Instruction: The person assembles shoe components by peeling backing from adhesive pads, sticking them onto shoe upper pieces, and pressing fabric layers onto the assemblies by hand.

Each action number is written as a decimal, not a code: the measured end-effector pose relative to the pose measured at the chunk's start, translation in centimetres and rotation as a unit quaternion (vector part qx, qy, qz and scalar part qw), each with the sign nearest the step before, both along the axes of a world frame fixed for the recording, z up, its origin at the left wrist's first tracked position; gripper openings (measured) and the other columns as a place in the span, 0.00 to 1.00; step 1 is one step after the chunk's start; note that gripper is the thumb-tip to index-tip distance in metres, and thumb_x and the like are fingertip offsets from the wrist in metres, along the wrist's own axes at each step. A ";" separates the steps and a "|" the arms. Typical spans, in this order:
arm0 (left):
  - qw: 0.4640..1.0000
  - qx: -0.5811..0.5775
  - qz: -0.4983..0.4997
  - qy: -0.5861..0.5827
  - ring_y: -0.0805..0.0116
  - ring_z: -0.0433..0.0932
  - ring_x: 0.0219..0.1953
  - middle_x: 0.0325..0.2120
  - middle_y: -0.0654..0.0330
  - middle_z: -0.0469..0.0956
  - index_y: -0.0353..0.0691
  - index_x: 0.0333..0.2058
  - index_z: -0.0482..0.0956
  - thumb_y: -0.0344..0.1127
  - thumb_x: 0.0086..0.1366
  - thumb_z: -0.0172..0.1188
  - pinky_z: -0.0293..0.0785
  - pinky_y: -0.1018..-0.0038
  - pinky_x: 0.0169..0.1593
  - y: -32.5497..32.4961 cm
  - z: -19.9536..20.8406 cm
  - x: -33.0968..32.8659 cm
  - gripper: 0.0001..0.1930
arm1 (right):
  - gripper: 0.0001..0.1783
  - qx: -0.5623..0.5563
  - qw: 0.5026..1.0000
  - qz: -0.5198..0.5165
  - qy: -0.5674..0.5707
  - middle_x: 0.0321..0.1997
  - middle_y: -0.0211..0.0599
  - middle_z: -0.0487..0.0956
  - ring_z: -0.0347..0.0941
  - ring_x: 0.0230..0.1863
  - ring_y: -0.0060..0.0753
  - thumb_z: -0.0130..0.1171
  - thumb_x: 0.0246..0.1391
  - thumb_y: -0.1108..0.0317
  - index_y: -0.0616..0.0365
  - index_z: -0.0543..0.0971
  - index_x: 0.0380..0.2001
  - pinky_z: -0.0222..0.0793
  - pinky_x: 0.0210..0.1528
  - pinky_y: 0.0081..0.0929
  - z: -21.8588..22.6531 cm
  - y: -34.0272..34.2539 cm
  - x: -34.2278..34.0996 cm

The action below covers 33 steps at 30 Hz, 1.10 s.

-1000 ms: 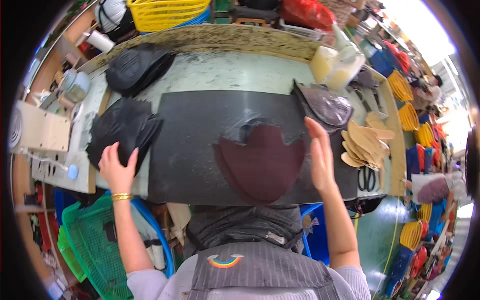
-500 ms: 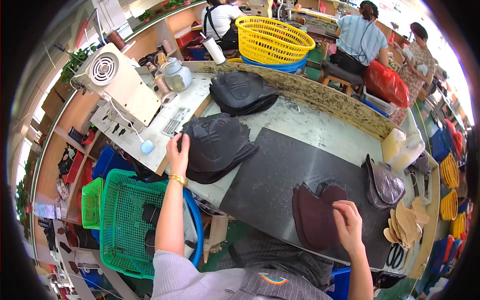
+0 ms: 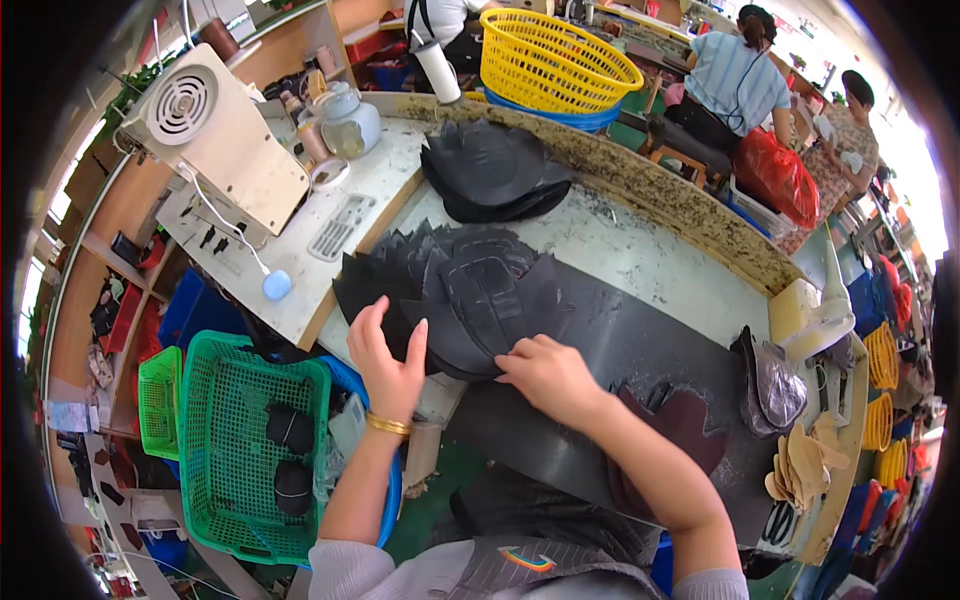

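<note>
A pile of black cut leather-like pieces [image 3: 485, 290] lies across the left end of a dark work board [image 3: 640, 340]. My right hand [image 3: 550, 375] pinches the near edge of the top piece, which has a raised panel pattern. At the pile's near left edge, my left hand [image 3: 388, 365] has its thumb and fingers apart, next to a flap of black material. Farther back sits a second black stack [image 3: 490, 170]. Dark burgundy pieces [image 3: 685, 430] rest on the board beyond my right forearm, which partly covers them.
A cream sewing machine [image 3: 215, 130] stands at the left, with a glass jar [image 3: 350, 120] behind. Below it is a green basket [image 3: 255, 350] holding dark bundles. At the right are tan pieces [image 3: 805, 465] and scissors [image 3: 780, 522]. Several people work beyond the table's raised rim [image 3: 660, 190].
My right hand has moved left from the burgundy pieces to the black pile and taken hold of its near edge. My left hand has come nearer, and black pieces now extend over the board.
</note>
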<state>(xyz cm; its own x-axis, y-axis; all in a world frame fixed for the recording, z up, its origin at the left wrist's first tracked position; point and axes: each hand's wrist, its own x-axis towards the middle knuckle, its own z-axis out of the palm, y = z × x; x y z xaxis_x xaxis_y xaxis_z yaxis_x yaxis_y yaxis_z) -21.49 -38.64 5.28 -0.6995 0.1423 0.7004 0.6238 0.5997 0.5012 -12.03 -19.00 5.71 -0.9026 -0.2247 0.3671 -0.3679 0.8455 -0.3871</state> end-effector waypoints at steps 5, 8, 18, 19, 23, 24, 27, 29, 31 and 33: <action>0.964 -0.048 -0.224 0.137 0.57 0.65 0.46 0.43 0.56 0.65 0.39 0.44 0.69 0.43 0.49 0.68 0.64 0.61 0.47 3.0 -1.7 5.7 0.26 | 0.09 -0.274 0.946 0.006 -0.171 0.27 0.34 0.77 0.72 0.27 0.28 0.60 0.49 0.64 0.59 0.80 0.31 0.68 0.32 0.24 -0.1 2.6 -1.1; 0.951 -0.156 -0.225 0.144 0.59 0.65 0.45 0.44 0.59 0.65 0.42 0.45 0.71 0.41 0.46 0.67 0.67 0.64 0.43 3.0 -1.0 4.2 0.26 | 0.10 -0.399 0.875 -0.068 -0.265 0.24 0.30 0.74 0.68 0.26 0.22 0.58 0.53 0.63 0.59 0.79 0.32 0.66 0.31 0.21 -0.1 2.9 -0.8; 0.906 -0.355 -0.212 0.087 0.64 0.69 0.32 0.30 0.62 0.69 0.43 0.37 0.75 0.31 0.46 0.56 0.66 0.69 0.34 3.7 0.5 2.7 0.15 | 0.09 -0.698 0.633 -0.272 0.193 0.22 0.21 0.73 0.66 0.21 0.11 0.51 0.60 0.66 0.56 0.74 0.27 0.61 0.23 0.11 6.3 7.1 11.2; 0.907 -0.355 -0.209 0.087 0.63 0.68 0.31 0.28 0.62 0.68 0.43 0.37 0.74 0.32 0.46 0.58 0.65 0.68 0.34 4.3 1.0 3.3 0.16 | 0.09 -0.711 0.616 -0.272 0.206 0.22 0.21 0.73 0.67 0.21 0.10 0.50 0.60 0.66 0.54 0.73 0.25 0.61 0.22 0.10 6.2 7.4 14.2; 0.853 -0.231 -0.462 0.079 0.59 0.68 0.47 0.45 0.56 0.71 0.37 0.46 0.72 0.36 0.46 0.63 0.63 0.63 0.50 10.4 5.7 13.2 0.26 | 0.08 -0.773 0.501 -0.368 0.124 0.20 0.22 0.70 0.67 0.18 0.15 0.57 0.55 0.69 0.52 0.70 0.23 0.69 0.21 0.16 1.9 3.7 20.7; 0.826 -0.228 -0.511 0.073 0.60 0.68 0.48 0.47 0.56 0.70 0.37 0.47 0.72 0.35 0.45 0.63 0.62 0.64 0.51 11.8 4.7 15.1 0.27 | 0.07 -0.783 0.480 -0.385 0.096 0.20 0.24 0.70 0.69 0.19 0.17 0.57 0.54 0.69 0.53 0.71 0.24 0.72 0.24 0.18 1.2 2.9 21.2; 0.790 -0.211 -0.567 0.100 0.64 0.72 0.42 0.42 0.60 0.76 0.37 0.42 0.76 0.27 0.47 0.55 0.67 0.67 0.46 14.6 0.0 16.2 0.19 | 0.08 -0.670 0.611 -0.413 -0.087 0.23 0.30 0.73 0.72 0.21 0.22 0.55 0.56 0.68 0.61 0.74 0.26 0.74 0.27 0.23 2.4 3.3 24.4; 0.819 -0.145 -0.551 0.069 0.63 0.73 0.38 0.39 0.60 0.77 0.37 0.38 0.78 0.27 0.48 0.54 0.69 0.68 0.42 14.5 0.4 16.1 0.16 | 0.08 -0.262 0.791 -0.545 0.093 0.25 0.36 0.75 0.73 0.22 0.31 0.56 0.54 0.69 0.64 0.75 0.28 0.73 0.28 0.24 1.7 7.0 28.8; 0.830 -0.096 -0.543 0.078 0.64 0.73 0.38 0.39 0.60 0.77 0.38 0.36 0.78 0.28 0.47 0.54 0.69 0.69 0.41 14.7 0.9 17.1 0.15 | 0.06 -0.008 0.756 -0.646 0.106 0.26 0.41 0.75 0.74 0.27 0.39 0.58 0.51 0.71 0.64 0.76 0.28 0.71 0.31 0.28 3.9 12.5 31.8; 0.762 -0.178 -0.613 0.110 0.65 0.73 0.38 0.39 0.61 0.77 0.37 0.37 0.78 0.28 0.45 0.56 0.69 0.70 0.41 14.6 0.7 17.6 0.16 | 0.06 0.289 0.713 -0.631 0.098 0.28 0.38 0.75 0.71 0.33 0.41 0.59 0.45 0.72 0.58 0.77 0.29 0.68 0.35 0.33 2.3 17.1 33.5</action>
